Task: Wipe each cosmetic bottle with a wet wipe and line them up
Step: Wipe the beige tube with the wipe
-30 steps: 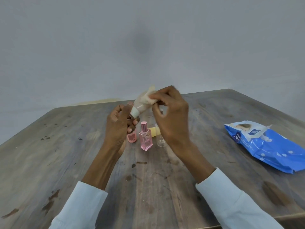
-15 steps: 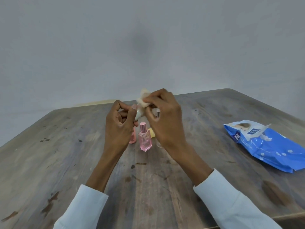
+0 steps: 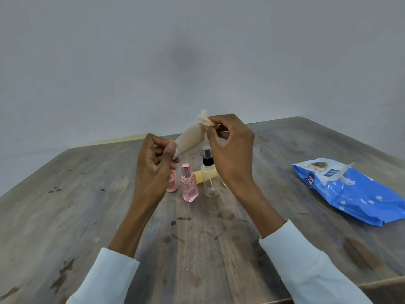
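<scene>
My left hand [image 3: 153,170] grips the cap end of a beige tube [image 3: 189,139] held tilted above the table. At the tube's upper end my right hand [image 3: 230,154] pinches a crumpled white wet wipe [image 3: 203,119]. Below the hands stand a small pink bottle [image 3: 172,183], partly hidden by my left hand, a square pink perfume bottle [image 3: 189,186] and a clear spray bottle [image 3: 209,176] with a black pump. A yellow bottle [image 3: 201,177] lies behind them.
A blue pack of wet wipes [image 3: 355,194] lies at the right on the worn wooden table [image 3: 87,205]. The table's near edge runs along the bottom right. A grey wall rises behind the far edge.
My right hand slid the wipe along the tube toward the cap, then back up to the far end, uncovering the tube's body. The spray bottle has come into view.
</scene>
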Demonstrator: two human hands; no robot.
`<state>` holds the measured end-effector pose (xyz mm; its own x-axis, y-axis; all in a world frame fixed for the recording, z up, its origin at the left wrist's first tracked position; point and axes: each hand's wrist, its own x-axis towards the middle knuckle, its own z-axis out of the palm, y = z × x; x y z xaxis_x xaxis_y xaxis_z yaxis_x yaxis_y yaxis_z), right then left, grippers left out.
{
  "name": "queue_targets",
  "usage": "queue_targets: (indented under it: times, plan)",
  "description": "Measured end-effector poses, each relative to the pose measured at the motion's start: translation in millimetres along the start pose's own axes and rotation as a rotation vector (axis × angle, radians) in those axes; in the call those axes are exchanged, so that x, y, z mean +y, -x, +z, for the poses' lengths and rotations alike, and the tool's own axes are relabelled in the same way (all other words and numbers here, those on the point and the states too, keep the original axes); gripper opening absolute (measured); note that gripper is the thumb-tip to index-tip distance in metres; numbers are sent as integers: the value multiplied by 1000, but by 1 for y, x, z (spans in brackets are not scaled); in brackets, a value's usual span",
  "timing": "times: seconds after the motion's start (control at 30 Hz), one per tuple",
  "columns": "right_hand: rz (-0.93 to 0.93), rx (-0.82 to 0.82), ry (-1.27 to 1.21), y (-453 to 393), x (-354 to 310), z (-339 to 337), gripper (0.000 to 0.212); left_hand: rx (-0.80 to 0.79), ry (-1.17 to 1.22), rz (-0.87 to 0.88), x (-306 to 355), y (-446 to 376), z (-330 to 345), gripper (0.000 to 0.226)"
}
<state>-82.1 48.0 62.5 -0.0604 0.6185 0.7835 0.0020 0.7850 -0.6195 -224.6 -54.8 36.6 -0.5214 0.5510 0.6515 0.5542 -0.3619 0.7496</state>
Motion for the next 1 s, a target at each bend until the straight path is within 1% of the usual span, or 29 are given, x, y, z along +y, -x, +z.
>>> queue_targets:
  times: [0.1,0.2,0.27,0.37,0.43,0.5,0.57,0.63,0.7,0.77,0.8,0.87,1.0]
  plan:
    - [144,-101,-157,-5,0,-6,18,-3,46,-23,0,-2,-3,15]
    - [202,-212,-249,-9,2,-10,23,2,143,-88,1,-5,-6,19]
    - [225,-293,-328,-11,2,-13,24,15,241,-165,2,-6,-7,20]
    - [302,-399,-569,-13,0,-15,26,23,441,-277,5,-6,-8,19]
    - [351,-414,-663,-12,-2,-16,26,4,516,-315,5,-5,-7,19]
    - [381,-378,-699,-12,-3,-17,24,-20,509,-306,5,-5,-7,16]
    - [371,-294,-636,-11,-3,-17,23,-17,463,-274,4,-6,-7,15]
    - [302,-176,-461,-10,-2,-16,19,2,401,-244,4,-6,-6,17]
    - [162,-59,-287,-6,-2,-12,15,3,321,-199,4,-5,-5,16]
    - [-24,20,-144,-1,-3,-7,16,-9,250,-134,3,-3,-4,15]
    - [-105,40,-87,2,-3,-4,17,-13,216,-96,3,-2,-4,15]
    - [-210,48,-20,5,-3,0,18,-14,157,-41,2,-2,-3,17]
    - [-346,11,154,12,-3,7,20,-20,132,-79,3,-1,0,22]
